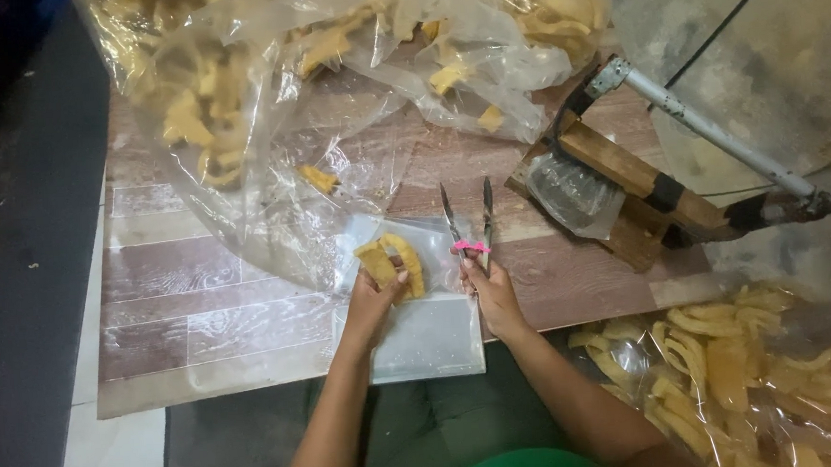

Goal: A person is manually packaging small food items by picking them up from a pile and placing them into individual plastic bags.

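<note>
left hand (pixel 373 297) grips yellow crackers (pixel 393 263); right hand (pixel 491 291) holds open tongs (pixel 469 219)

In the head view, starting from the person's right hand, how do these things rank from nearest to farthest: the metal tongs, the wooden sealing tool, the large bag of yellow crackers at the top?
From the right hand:
1. Metal tongs, held in that hand, pointing away from the person.
2. Wooden sealing tool, on the table to the upper right.
3. Large bag of yellow crackers, across the table's far side.
</note>
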